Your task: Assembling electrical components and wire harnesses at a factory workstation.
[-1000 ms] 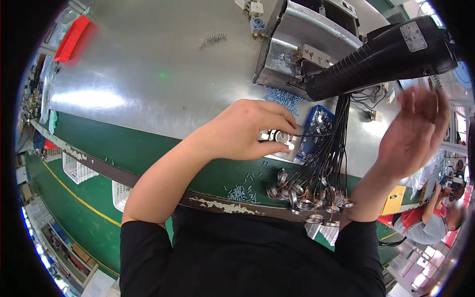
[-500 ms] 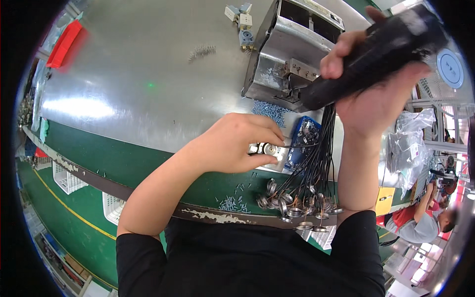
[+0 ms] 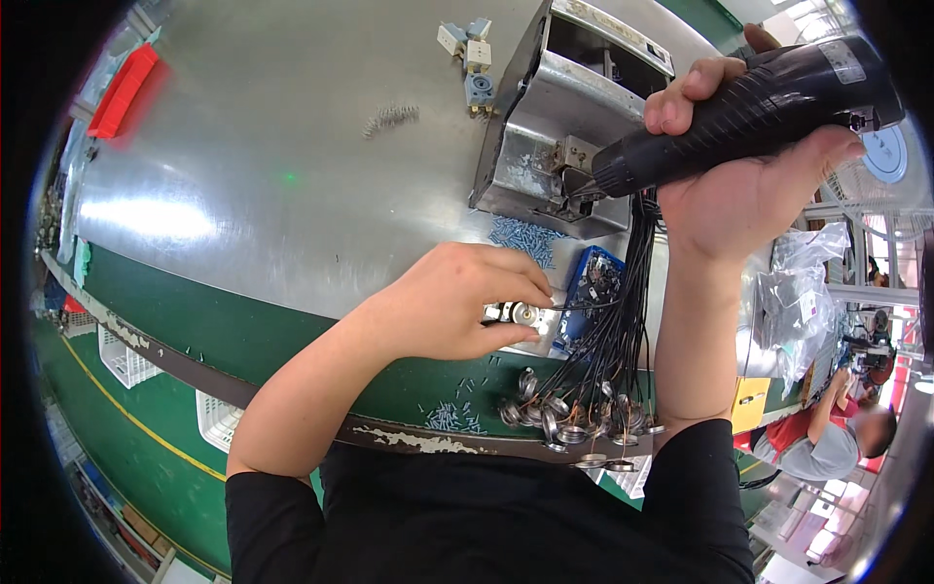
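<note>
My right hand [image 3: 744,209] is wrapped round a black electric screwdriver [image 3: 754,117], held aslant with its nose toward the lower left. Its tip is at the front of a metal box-shaped machine [image 3: 569,92], beside a small block on it; whether they touch I cannot make out. My left hand [image 3: 452,302] grips a small silvery part with a round metal disc [image 3: 523,313] between thumb and fingers, low over the bench edge. A black cable runs from that part toward a bundle of black cables [image 3: 634,282], whose ends carry several round metal pieces [image 3: 574,414].
Blue screws [image 3: 523,238] lie before the machine, more screws [image 3: 452,419] near the front edge. A blue tray [image 3: 589,292] of small parts stands by the cables. Springs [image 3: 391,119], white socket-like pieces [image 3: 477,56] and a red bin [image 3: 124,90] are farther off. Another person [image 3: 827,438] sits at right.
The screwdriver, blurred before, now shows sharply; its nose has risen slightly and its tip lies at the machine's front. My left hand keeps its grip on the small part. The whole view has shifted slightly.
</note>
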Tool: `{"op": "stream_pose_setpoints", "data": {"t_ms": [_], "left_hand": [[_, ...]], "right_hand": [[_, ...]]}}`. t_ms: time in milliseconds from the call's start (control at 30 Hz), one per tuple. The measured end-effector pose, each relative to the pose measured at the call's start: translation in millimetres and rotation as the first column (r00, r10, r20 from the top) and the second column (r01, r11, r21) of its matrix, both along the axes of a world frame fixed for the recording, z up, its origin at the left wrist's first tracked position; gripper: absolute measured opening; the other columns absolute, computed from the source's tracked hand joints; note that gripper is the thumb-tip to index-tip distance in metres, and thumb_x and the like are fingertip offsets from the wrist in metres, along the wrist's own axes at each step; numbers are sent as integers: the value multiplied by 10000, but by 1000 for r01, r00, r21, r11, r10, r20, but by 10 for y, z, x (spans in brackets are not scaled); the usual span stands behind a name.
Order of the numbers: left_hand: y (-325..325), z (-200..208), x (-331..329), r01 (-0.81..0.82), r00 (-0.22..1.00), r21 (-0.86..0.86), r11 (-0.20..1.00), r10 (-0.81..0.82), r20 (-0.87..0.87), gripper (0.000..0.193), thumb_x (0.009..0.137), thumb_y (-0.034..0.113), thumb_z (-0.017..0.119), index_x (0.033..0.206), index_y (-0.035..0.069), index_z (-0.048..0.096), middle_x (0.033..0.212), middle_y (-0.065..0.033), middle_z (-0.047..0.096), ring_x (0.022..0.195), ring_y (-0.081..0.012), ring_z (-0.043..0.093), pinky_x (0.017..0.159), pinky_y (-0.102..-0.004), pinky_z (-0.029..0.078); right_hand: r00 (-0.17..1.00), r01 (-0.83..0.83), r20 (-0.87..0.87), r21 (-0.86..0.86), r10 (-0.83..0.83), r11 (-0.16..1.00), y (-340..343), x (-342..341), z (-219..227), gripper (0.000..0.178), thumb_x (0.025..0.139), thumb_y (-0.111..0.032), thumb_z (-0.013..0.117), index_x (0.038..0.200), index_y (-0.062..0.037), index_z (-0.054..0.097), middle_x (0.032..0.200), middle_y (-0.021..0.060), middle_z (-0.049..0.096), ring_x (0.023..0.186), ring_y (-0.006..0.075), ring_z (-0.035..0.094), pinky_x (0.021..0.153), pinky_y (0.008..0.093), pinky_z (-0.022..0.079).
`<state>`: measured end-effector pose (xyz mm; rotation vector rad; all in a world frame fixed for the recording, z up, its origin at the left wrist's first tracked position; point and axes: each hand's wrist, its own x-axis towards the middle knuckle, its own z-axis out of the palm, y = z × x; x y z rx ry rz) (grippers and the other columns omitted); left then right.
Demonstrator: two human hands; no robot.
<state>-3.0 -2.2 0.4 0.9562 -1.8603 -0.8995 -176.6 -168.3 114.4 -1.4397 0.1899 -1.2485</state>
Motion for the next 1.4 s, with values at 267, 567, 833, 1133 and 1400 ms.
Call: {"op": "stream_pose_setpoints", "data": {"t_ms": [267,567,833,1133,1400], "left_hand": [[-5,-6,13,0,1000,-12,1000,0,2,306,801,158,874,1072,44,789,1116,-102,774,997,-307,752,864,-395,601],[9,-4,13,3,1000,2,1000,-3,-7,307,803,154,870,1078,42,788,1120,-104,772,1002,-308,750,870,-398,600],[14,-15,-21,5,1000,-19,1000,-5,-4,302,811,158,867,1079,46,788,1120,-101,769,1003,-312,744,876,-402,596],[-7,-42,11,-14,1000,-43,999,14,-4,279,811,183,839,1054,54,793,1113,-84,762,975,-313,737,843,-408,587],[35,-81,5,-31,999,-45,998,31,-5,272,815,225,833,1037,73,798,1105,-44,764,938,-294,739,812,-396,582]], "right_hand": [[995,82,-58,48,-79,995,23,71,21,1081,894,-952,292,1434,-30,452,914,127,620,706,219,566,698,413,473],[980,166,-114,41,-161,985,99,139,67,1083,889,-959,278,1399,-25,475,891,128,612,667,210,551,650,396,460],[960,239,-159,48,-229,970,225,123,62,1089,873,-967,301,1384,-23,480,856,117,601,642,209,551,626,380,468],[965,-103,-234,84,121,991,908,-131,174,1180,862,-925,488,1574,4,335,878,85,558,587,167,564,541,333,461],[983,-88,-149,110,104,990,1051,-121,-40,1216,791,-969,502,1565,-42,361,842,83,556,561,166,555,512,333,455]]}}
